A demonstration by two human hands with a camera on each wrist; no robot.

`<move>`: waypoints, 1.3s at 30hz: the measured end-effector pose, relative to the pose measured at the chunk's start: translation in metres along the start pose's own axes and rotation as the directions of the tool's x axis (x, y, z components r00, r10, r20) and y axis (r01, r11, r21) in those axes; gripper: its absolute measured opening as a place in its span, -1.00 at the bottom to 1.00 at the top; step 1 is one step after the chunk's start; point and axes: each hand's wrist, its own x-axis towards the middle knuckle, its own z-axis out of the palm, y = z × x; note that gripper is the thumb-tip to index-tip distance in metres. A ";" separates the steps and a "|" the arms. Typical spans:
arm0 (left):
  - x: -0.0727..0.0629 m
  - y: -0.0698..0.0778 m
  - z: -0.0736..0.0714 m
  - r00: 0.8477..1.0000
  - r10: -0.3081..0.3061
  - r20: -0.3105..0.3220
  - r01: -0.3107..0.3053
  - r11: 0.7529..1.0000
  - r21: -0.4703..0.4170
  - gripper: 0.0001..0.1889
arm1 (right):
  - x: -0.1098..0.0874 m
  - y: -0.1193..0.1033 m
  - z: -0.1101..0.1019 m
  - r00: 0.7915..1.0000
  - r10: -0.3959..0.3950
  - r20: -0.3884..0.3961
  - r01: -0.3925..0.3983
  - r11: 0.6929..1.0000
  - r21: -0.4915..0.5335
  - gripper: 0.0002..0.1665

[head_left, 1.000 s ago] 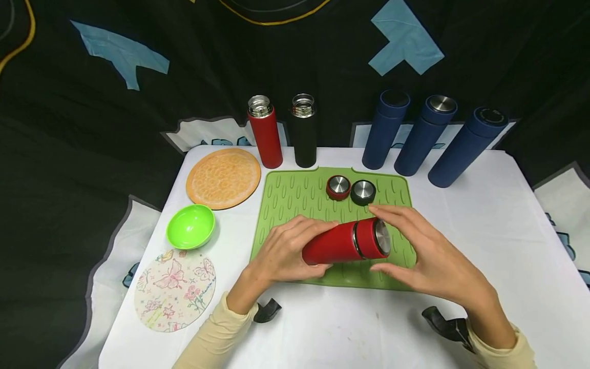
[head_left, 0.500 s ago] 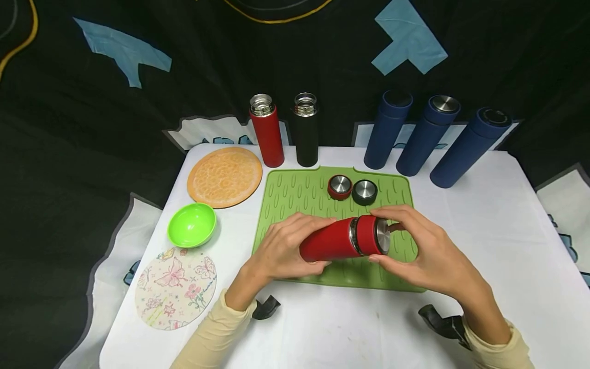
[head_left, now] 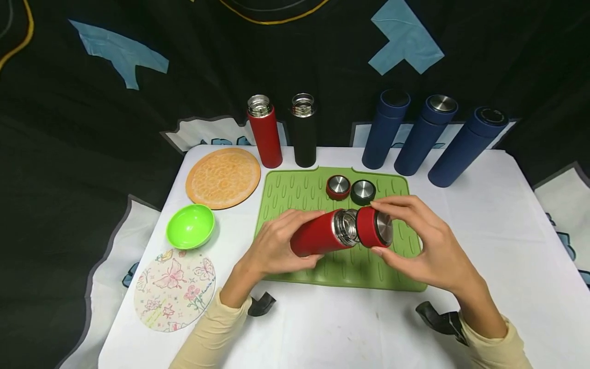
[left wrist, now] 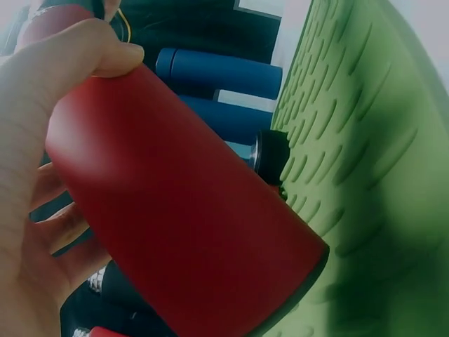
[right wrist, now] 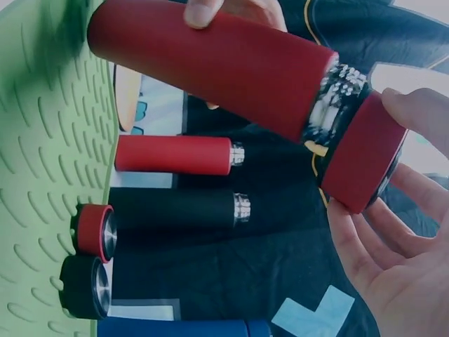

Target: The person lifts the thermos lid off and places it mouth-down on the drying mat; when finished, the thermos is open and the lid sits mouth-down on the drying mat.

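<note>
My left hand [head_left: 279, 245] grips a red thermos flask [head_left: 315, 234], tilted nearly flat above the green mat [head_left: 295, 195]. Its steel neck [head_left: 344, 227] is exposed at the right end. With thumb and fingertips my right hand [head_left: 421, 241] pinches the red lid [head_left: 367, 227], which sits just off the neck, a narrow gap showing between them. In the right wrist view the lid [right wrist: 365, 151] is held at its rim, close to the neck. The left wrist view shows the flask's body [left wrist: 175, 189] with the thumb across it.
A red lid [head_left: 338, 187] and a black lid [head_left: 363, 191] lie on the mat. Behind stand a lidless red flask [head_left: 266, 136], a lidless black flask [head_left: 304, 138] and blue flasks [head_left: 422, 136]. Left are an orange round mat [head_left: 223, 178], a green bowl [head_left: 190, 226] and a patterned round mat [head_left: 175, 290].
My right hand has closed its fingers on the lid and drawn it off the flask's neck. The left hand has shifted slightly left and up with the flask.
</note>
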 end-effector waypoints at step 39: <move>0.158 -0.100 0.035 0.929 -0.316 -0.193 0.249 0.920 -0.304 -0.11 | 0.028 0.103 0.087 0.918 0.237 0.319 -0.210 0.971 -0.117 -0.26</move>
